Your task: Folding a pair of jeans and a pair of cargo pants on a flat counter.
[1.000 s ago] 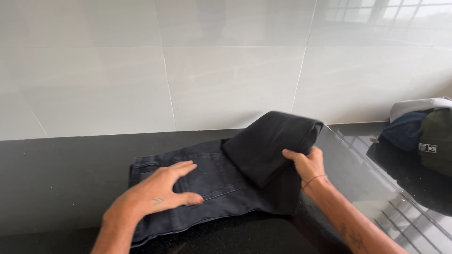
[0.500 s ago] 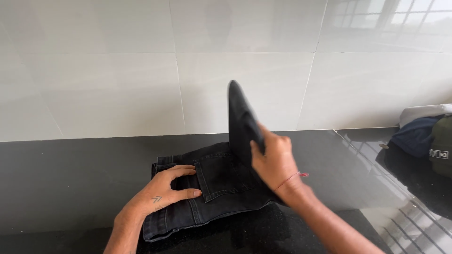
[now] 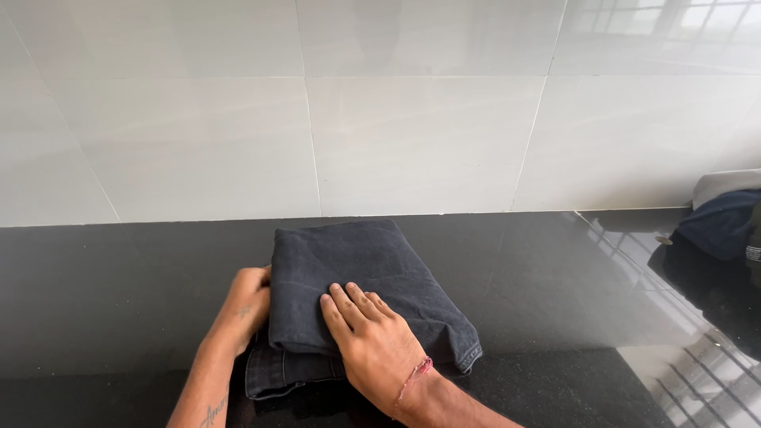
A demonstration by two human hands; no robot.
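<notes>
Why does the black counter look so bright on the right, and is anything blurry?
Head view: the glossy counter mirrors a barred window at lower right, so glare washes it pale there; the tiled wall also carries a faint window reflection at top right. Light is soft, shadows weak. The jeans and both hands, left and right, look sharp; the clothes pile is cut off by the right edge.

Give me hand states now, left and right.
Left hand: at the folded dark jeans' left edge, grip cannot be told.
Right hand: open, flat on the jeans.

Black glossy counter [image 3: 119, 293] w/ folded dark jeans [image 3: 357, 269] mid; clothes pile [image 3: 725, 222] at far right edge.
</notes>
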